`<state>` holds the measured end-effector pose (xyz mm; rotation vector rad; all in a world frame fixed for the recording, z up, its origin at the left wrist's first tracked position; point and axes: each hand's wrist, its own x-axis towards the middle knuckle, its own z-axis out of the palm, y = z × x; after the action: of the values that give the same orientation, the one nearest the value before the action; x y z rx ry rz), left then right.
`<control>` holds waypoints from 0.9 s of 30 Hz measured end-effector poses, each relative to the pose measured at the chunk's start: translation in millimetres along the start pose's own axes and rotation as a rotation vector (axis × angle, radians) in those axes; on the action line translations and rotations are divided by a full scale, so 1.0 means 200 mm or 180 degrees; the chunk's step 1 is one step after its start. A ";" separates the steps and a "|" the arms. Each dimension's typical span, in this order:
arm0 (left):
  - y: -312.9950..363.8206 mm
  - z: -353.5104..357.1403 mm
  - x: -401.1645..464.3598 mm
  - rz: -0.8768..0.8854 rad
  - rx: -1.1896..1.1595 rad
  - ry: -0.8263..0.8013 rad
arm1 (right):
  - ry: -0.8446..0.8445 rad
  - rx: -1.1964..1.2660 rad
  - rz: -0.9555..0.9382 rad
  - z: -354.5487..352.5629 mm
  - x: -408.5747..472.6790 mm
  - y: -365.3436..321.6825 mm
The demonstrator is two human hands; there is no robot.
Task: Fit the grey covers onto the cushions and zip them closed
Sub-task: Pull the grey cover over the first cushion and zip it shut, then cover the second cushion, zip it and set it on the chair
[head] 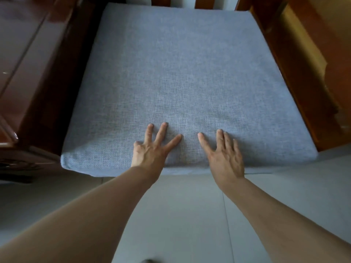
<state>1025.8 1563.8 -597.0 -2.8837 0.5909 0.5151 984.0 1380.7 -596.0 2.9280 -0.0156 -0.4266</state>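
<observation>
A large square cushion [180, 76] in a grey woven cover lies flat on a wooden seat and fills most of the view. Its front edge overhangs toward me. My left hand [153, 147] lies palm down on the cover near the front edge, fingers straight and spread. My right hand [224, 156] lies flat beside it, a little to the right, fingers straight and pointing away from me. Both hands press on the fabric and hold nothing. No zip is visible from here.
A dark polished wooden armrest [28, 73] runs along the left of the cushion, and a lighter wooden armrest [296, 69] runs along the right. Wooden back slats [201, 1] show at the far edge. Grey floor tiles [180, 215] lie below my arms.
</observation>
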 end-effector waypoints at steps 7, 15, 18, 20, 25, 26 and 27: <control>-0.07 -0.34 -0.18 -0.0057 -0.0429 -0.0586 | -0.0712 0.0765 -0.0065 -0.30 -0.12 0.08; -0.17 -0.85 -0.54 -0.0149 -0.0277 -0.0509 | -0.1102 0.1056 -0.0200 -0.89 -0.41 0.19; -0.23 -1.01 -0.71 -0.0191 -0.0249 -0.0289 | -0.1143 0.1174 -0.0076 -1.12 -0.52 0.19; -0.27 -1.14 -0.84 -0.0281 -0.0310 -0.0322 | -0.1095 0.1178 -0.0058 -1.28 -0.60 0.17; -0.39 -1.47 -1.11 -0.0406 -0.0505 -0.0195 | -0.0798 0.1146 -0.0220 -1.70 -0.76 0.09; -0.42 -1.51 -1.16 -0.0398 -0.0521 -0.0128 | -0.0767 0.1140 -0.0236 -1.77 -0.79 0.06; -0.45 -1.56 -1.21 -0.0391 -0.0520 -0.0087 | -0.0736 0.1127 -0.0254 -1.83 -0.81 0.04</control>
<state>946.8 1664.6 -211.7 -3.0359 0.3807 0.6099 932.5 1444.1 -203.7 3.2109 -0.0059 -0.8539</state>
